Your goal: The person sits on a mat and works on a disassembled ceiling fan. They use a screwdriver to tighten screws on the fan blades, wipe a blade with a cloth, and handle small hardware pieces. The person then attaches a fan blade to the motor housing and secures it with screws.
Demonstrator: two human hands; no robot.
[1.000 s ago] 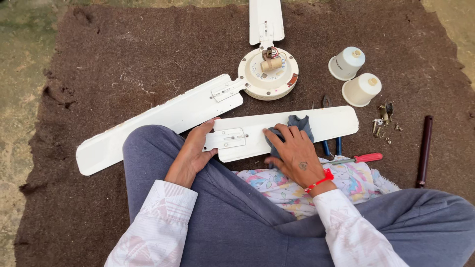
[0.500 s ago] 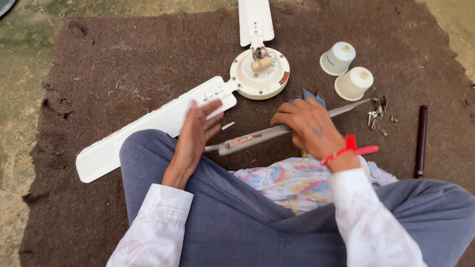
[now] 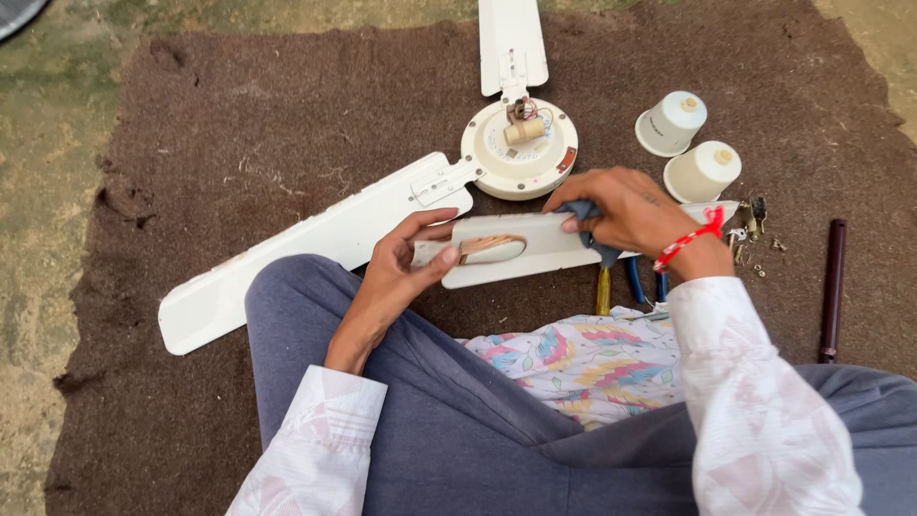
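- Head view: the left hand grips the bracket end of a loose white fan blade — fingers curled round its edge, thumb on top.
- Right hand presses a dark blue cloth pinched in its fingers onto the blade.
- Blade is held above the lap, just before the fan motor on the brown mat.
- Two cream cups stand right of the motor.

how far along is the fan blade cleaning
Done: one loose blade is off the fan motor, with the two cups and screws set aside. In hand: the left hand steadies that blade's bracket end while the right hand presses a dark cloth on it. Left: two blades, such as the long one, remain attached.
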